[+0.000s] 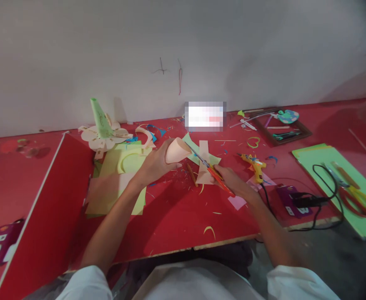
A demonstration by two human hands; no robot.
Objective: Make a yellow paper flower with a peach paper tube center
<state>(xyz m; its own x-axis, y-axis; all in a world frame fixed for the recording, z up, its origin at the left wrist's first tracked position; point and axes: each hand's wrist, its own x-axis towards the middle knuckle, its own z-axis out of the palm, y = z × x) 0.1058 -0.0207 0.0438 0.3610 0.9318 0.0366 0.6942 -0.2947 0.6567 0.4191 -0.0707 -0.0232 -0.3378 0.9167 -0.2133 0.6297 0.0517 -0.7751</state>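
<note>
My left hand [154, 166] is wrapped round a rolled peach paper cone [177, 151], its wide opening facing up. In my right hand [228, 179] are scissors [205, 163] with orange handles; their blades point up and left, with the tips beside the cone's right edge. Beneath the scissors lie a peach paper strip [204, 177] and a pale green paper piece [191, 143] on the red table [176, 225]. A brown stick [191, 175] rests between my two hands.
Green and peach sheets [104, 191] lie left, below a green cone [101, 118] on a flower-shaped base. A red divider [54, 200] stands left. A yellow glue gun [256, 168], purple power box [291, 200], wooden frame [275, 139] and green sheets with more scissors [354, 200] are right.
</note>
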